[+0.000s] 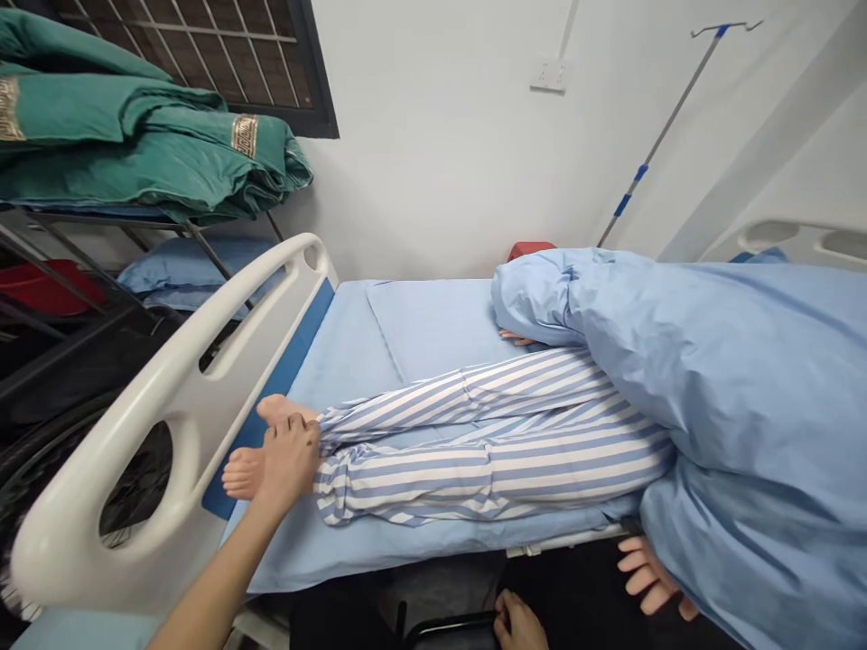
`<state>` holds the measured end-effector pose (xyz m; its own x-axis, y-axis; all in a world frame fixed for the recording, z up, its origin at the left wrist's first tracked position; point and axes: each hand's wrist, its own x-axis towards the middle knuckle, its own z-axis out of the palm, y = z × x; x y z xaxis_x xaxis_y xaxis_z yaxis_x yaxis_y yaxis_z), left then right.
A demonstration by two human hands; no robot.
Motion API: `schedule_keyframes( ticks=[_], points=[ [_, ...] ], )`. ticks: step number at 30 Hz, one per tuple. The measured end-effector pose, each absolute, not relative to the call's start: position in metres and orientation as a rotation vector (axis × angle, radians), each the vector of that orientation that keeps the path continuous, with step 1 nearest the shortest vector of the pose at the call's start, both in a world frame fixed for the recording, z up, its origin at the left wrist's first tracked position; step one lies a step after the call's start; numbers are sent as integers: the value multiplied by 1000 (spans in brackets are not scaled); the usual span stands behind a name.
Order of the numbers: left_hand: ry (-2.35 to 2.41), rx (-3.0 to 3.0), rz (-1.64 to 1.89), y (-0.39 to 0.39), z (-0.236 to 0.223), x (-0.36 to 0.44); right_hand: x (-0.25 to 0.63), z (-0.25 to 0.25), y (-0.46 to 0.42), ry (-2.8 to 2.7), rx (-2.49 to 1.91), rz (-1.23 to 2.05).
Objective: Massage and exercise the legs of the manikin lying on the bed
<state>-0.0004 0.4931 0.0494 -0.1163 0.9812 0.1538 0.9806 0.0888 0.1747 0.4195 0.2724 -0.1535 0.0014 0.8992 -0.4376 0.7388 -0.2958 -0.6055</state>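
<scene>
Left hand [288, 460] on bare feet [242, 474] (manikin's)

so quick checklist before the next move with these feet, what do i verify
Left hand on the lying figure's feet: ok, it lies across them, just past the striped trouser cuffs.
White bed end board: ok, standing beyond the feet.
Blue cover over the upper body: ok, it reaches down to the thighs.
The figure's hand at the mattress edge: not ok, it hangs over the side.
Right hand at the black bar: cannot tell how firm the grip is, as the picture cuts it off.
</scene>
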Motion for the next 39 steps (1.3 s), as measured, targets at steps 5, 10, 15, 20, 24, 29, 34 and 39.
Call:
schedule_keyframes(
  ticks=[5,10,15,20,24,29,34,39],
  points=[
    [2164,2230,866,512,69,32,349,-63,319,-2010,-1606,1216],
    [2026,1958,1009,557,55,76,275,11,392,-2329,-1270,693],
    [2286,1949,630,576,10,72,241,22,440,-2373,-1143,473],
    [2333,2011,424,578,0,66,202,56,513,-2353,-1186,457],
    [2223,1973,512,579,1,63,170,56,584,-2297,-1397,394],
    [2149,1877,1031,560,0,56,161,23,614,-2321,-1594,328],
    [1858,2420,991,528,13,33,163,20,610,-2339,-1604,321],
    [1843,2282,1080,536,39,34,163,24,610,-2299,-1579,365]
  ],
)
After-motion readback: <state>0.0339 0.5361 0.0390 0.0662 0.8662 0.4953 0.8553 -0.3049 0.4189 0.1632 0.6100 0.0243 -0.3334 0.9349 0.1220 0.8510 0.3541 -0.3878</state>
